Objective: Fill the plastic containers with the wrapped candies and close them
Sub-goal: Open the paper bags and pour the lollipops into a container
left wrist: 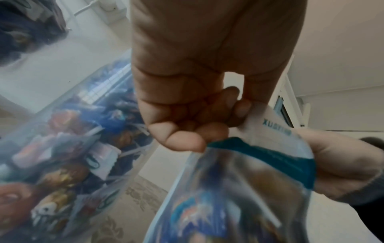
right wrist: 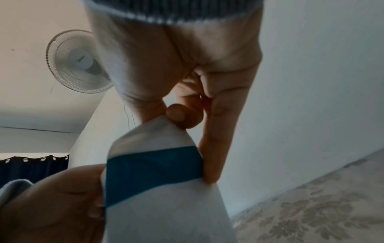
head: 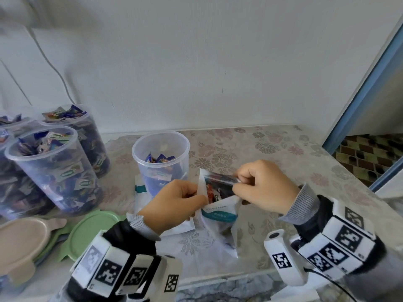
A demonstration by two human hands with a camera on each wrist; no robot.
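Note:
A white candy bag (head: 220, 216) with a teal band stands at the table's middle, its mouth pulled apart so that wrapped candies (head: 216, 189) show inside. My left hand (head: 185, 199) pinches the bag's left lip, and my right hand (head: 246, 184) pinches the right lip. The bag (left wrist: 249, 172) fills the left wrist view below my curled fingers (left wrist: 187, 131). In the right wrist view my thumb and forefinger pinch the bag's top corner (right wrist: 160, 131). Just behind the bag stands a clear plastic container (head: 161, 158), lidless and partly filled with candies.
Filled, lidless containers (head: 52, 171) crowd the table's left side. A green lid (head: 91, 232) and a beige lid (head: 24, 238) lie at the front left. Another white bag (head: 141, 188) lies flat under the middle container. The flowered tablecloth (head: 283, 153) runs to the right edge.

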